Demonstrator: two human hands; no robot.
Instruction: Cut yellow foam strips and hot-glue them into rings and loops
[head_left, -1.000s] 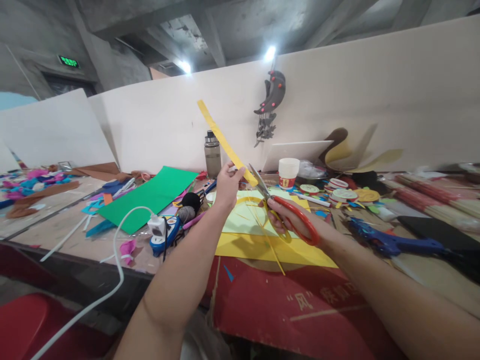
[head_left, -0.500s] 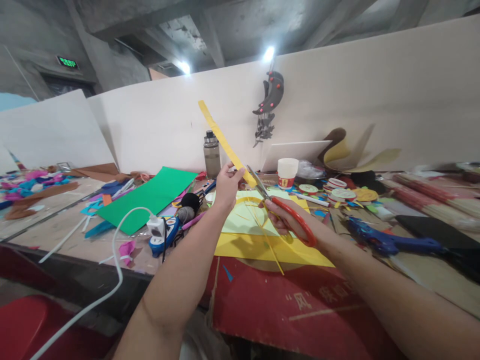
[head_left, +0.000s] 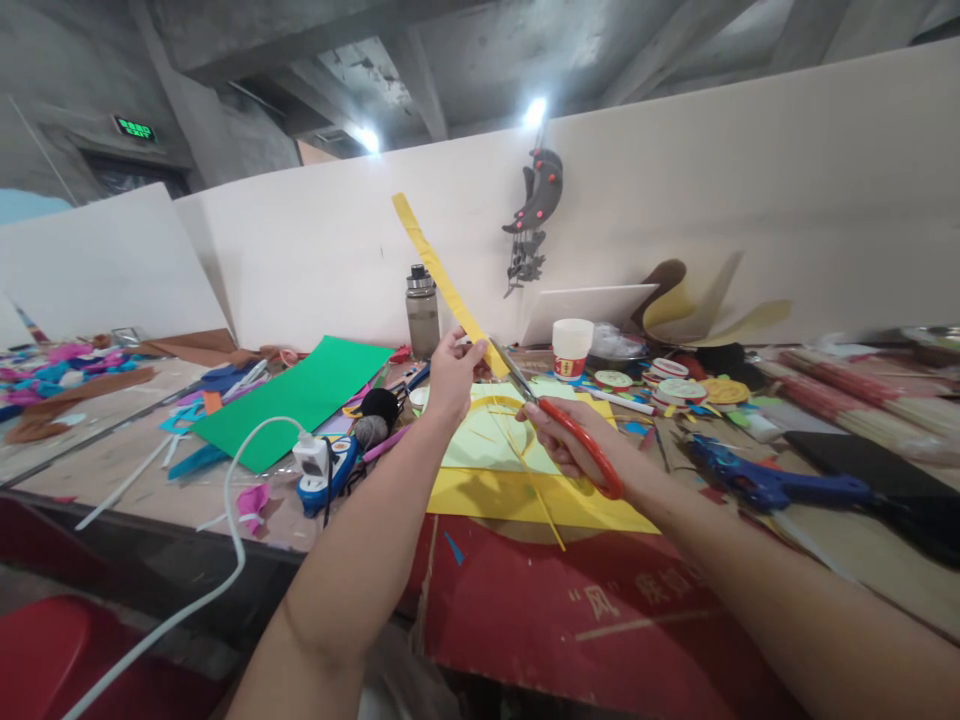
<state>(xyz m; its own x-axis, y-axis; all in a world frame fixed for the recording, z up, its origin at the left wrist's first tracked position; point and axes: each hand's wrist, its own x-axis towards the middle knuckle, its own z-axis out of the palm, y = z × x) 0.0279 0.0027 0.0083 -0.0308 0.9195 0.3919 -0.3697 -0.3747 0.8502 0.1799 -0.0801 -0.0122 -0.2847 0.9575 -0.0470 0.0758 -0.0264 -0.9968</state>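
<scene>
My left hand [head_left: 450,372] pinches the lower end of a long yellow paper strip [head_left: 439,275], which stands up and slants to the upper left. My right hand [head_left: 574,440] grips red-handled scissors [head_left: 570,425]; their blades meet the strip's lower end just right of my left thumb. Both hands hover above yellow sheets [head_left: 525,495] lying on the table, and thin yellow slivers hang down below the scissors.
A green sheet [head_left: 296,395], a grey bottle [head_left: 424,310], a paper cup [head_left: 571,348], tape rolls [head_left: 679,385] and a blue glue gun [head_left: 765,485] lie around. A white cable [head_left: 225,520] and charger sit at left. Red cardboard [head_left: 585,610] covers the near edge.
The scissor blades have closed further on the strip's lower end. Both hands have shifted slightly left and up with the view.
</scene>
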